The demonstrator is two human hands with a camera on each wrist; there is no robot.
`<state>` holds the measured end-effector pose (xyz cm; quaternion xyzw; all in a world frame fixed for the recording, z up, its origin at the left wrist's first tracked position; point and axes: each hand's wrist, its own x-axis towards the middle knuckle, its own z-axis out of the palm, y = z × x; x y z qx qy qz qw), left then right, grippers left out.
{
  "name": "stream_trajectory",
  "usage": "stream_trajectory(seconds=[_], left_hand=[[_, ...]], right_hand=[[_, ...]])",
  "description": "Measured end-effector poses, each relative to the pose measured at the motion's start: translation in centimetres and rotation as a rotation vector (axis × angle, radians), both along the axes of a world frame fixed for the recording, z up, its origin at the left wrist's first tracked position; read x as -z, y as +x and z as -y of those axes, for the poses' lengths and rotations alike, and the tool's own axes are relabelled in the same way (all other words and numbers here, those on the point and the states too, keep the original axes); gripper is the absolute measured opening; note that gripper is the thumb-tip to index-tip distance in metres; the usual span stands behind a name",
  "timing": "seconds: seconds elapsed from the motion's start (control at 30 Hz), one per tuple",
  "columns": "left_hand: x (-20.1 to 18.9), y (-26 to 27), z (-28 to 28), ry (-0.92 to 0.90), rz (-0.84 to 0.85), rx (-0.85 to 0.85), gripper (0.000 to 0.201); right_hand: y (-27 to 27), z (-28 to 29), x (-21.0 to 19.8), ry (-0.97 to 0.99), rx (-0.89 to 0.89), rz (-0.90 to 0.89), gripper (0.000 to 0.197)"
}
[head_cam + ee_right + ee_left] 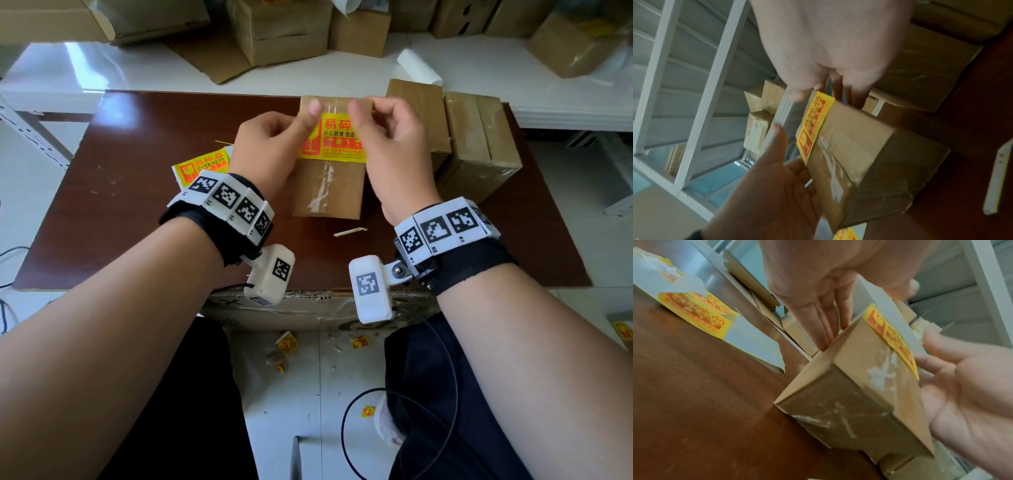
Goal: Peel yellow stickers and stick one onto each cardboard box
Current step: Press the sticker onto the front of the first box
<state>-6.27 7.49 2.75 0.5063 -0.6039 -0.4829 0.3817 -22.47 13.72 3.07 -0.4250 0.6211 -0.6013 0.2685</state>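
Lying flat across the top of the box [329,185], the sticker [337,144] was yellow with red print, placed on the half of the lid away from the person, over the tape seam.
Box: brown cardboard, taped, standing on the table [137,192], centre.
Left hand [270,150]: at the sticker's left edge, thumb laid on its upper left corner; in the left wrist view the fingers [824,318] were straight, running down the box's left side; nothing clasped.
Right hand [390,144]: at the sticker's right edge, thumb over its upper right corner; fingers loosely bent beside the box's right side; whether they were clamped on anything could not be told.
Sheets [205,166]: stack of yellow sticker sheets with white backing, on the table left of the box, partly behind the left wrist.
Two boxes [479,144]: brown cardboard, side by side, just right of the centre box.
Strip [349,232]: narrow white paper, on the table near the box's front edge.
Scraps [359,342]: small yellow pieces on the floor below the table
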Motion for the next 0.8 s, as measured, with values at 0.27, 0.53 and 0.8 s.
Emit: stream_trajectory(seconds=[0.27, 0.53, 0.8], left_hand=[[-0.3, -0.2, -0.9, -0.237, 0.000, 0.053, 0.101], [0.3, -0.6, -0.7, -0.225, -0.080, 0.008, 0.073], [0.0, -0.1, 0.1, -0.206, 0.036, 0.116, 0.074]], right_hand=[[0.6, -0.3, -0.1, -0.070, -0.089, -0.077, 0.051], [0.2, 0.2, 0.2, 0.002, -0.133, -0.203, 0.049], [-1.0, -0.1, 0.1, 0.124, -0.202, -0.100, 0.072]])
